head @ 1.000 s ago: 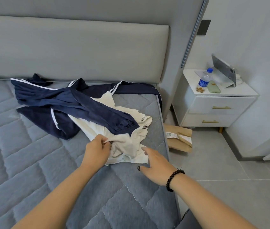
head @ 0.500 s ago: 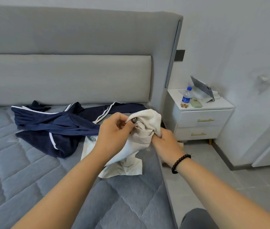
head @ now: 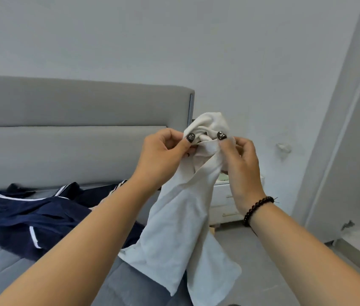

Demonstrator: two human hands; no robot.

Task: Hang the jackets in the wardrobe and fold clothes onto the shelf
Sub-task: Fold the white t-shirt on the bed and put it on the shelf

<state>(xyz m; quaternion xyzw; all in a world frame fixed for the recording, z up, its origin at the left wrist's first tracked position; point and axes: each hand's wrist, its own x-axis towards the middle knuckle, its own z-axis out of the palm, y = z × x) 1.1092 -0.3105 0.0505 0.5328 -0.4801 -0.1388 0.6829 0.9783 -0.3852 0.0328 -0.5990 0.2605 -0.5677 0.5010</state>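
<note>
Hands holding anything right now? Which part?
Both. Left hand and right hand pinch the bunched top end of the white garment; the rest hangs free.

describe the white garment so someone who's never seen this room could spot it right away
Start at the grey upholstered headboard and look toward its right end, above the bed's edge. There both hands, the left hand and the right hand, pinch the bunched top of a white garment that hangs down from them. Unlike the navy clothes with white stripes lying on the mattress, it is plain, pale and held in the air.
</note>
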